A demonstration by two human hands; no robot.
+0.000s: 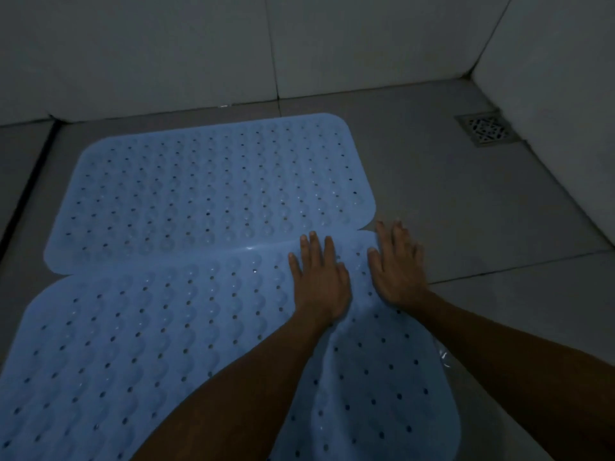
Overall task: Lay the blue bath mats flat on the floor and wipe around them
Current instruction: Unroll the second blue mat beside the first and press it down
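Two light-blue perforated bath mats lie on the grey tiled floor. The far mat (pixel 206 191) lies flat near the back wall. The near mat (pixel 133 344) lies in front of it, and its far edge slightly overlaps the far mat. My left hand (pixel 319 277) presses flat on the near mat's far right part, fingers straight. My right hand (pixel 397 264) presses with spread fingers on that mat's far right corner, fingertips reaching the floor. The near mat bulges a little along its right side, between my forearms.
A square metal floor drain (pixel 486 129) sits in the back right corner. White tiled walls (pixel 332 44) close the back and right side. A dark groove (pixel 30 194) runs along the floor at the left. Bare grey floor tiles (pixel 482 211) lie to the right of the mats.
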